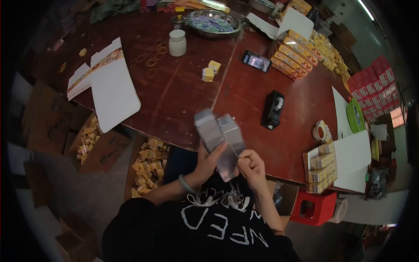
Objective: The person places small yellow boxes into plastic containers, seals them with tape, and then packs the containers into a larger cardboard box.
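Note:
A bundle of folded, clear greyish plastic boxes (228,131) is held above the table's front edge. My left hand (207,163) is closed round its left side, the thumb lying across the front. On the other side, my right hand (252,167) pinches a thin strand that runs tight against the bundle; it looks like a rubber band (236,153). The lower end of the bundle hangs in front of my black shirt. Several loose rubber bands (152,72) lie farther back on the table, near a white jar (177,43).
A black tape dispenser (273,110) and a phone (256,61) lie on the red-brown table (174,105). At right are a tray of small yellow boxes (322,168) and a red stool (313,207). Below the left edge stand cartons of yellow pieces (150,166). White card (115,98) overhangs there.

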A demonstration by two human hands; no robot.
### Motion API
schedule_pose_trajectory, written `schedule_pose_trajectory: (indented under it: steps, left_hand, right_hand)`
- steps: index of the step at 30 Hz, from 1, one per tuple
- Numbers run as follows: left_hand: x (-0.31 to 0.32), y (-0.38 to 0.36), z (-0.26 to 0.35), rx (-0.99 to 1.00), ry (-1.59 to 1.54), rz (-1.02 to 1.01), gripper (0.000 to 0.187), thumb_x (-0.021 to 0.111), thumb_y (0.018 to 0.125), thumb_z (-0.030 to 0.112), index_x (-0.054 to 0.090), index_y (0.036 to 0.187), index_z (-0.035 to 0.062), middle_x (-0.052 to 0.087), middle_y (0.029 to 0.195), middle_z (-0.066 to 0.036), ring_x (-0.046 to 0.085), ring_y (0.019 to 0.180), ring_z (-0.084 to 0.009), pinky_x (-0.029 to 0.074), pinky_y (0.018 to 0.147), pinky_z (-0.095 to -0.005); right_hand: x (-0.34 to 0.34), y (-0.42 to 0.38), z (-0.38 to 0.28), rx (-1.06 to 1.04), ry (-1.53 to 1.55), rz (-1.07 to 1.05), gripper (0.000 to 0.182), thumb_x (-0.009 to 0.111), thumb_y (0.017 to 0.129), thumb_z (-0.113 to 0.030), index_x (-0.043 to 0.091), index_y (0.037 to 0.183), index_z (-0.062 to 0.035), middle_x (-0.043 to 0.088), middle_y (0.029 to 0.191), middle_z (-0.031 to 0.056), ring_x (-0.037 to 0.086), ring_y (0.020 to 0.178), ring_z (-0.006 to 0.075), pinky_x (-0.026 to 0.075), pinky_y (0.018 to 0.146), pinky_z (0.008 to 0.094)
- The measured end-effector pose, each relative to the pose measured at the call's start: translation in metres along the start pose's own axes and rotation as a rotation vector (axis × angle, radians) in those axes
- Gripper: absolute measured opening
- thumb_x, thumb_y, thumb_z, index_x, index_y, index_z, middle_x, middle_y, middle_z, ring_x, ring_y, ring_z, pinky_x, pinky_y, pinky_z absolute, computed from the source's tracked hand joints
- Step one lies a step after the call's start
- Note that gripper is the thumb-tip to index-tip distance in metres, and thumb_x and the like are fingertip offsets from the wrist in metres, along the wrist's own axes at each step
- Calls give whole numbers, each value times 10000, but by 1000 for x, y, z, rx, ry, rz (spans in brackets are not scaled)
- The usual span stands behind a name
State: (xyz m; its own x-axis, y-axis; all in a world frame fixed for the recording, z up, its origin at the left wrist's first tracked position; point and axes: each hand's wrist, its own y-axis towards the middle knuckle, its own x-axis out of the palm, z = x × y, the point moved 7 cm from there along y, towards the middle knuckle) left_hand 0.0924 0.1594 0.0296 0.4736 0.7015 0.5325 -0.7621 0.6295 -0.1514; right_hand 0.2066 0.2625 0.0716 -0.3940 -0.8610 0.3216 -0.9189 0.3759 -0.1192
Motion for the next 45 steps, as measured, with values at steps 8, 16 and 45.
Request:
schedule_pose_trajectory:
  steps: [8,16,45]
  left_hand:
    - [-42,16,32,-381,-389,-109,550,642,932,278,426,1364,15,575,1227,-138,611,1116,-258,527,919,-396]
    - [-130,16,75,-222,-468,129,513,661,910,248,490,1315,-18,628,1170,-150,648,1051,-269,549,892,-415]
    - [-166,-15,99,-478,-156,-35,637,739,808,180,495,1361,-22,604,1270,-164,587,1174,-264,469,1002,-356]
  right_hand:
    - [-29,81,-36,-87,-569,-5,98,669,942,-85,683,914,7,657,719,-21,456,601,-9,343,538,171]
    - [74,185,3,-8,-326,-157,105,648,960,-102,638,885,-29,537,662,-88,392,553,-4,280,499,174]
    - [179,335,-15,-2,-309,-242,135,701,921,-137,719,931,-4,660,839,14,582,745,60,477,659,207]
